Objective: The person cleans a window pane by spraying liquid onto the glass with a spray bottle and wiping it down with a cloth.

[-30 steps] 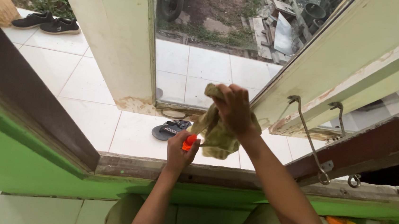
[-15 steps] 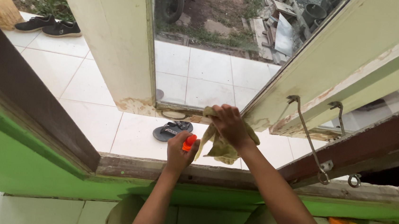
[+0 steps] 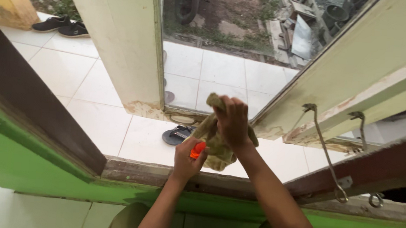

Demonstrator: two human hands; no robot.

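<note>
Just above the wooden sill (image 3: 159, 173), a green cloth (image 3: 215, 144) is being gripped by the right hand (image 3: 234, 121) against the window frame's lower corner (image 3: 269, 129); an orange-capped bottle (image 3: 197, 149) is being clasped in the left hand (image 3: 187, 158); wiping appears only partly done.

1. We are looking out of a home's open window (image 3: 360, 83), its sill (image 3: 169, 174) set in a green wall (image 3: 25, 163).
2. We are seeing a white-tiled porch (image 3: 92, 115) outside, with shoes (image 3: 60, 25) and a sandal (image 3: 177, 135) lying there.
3. We are seeing a dirt yard (image 3: 230, 10) lying beyond.
</note>
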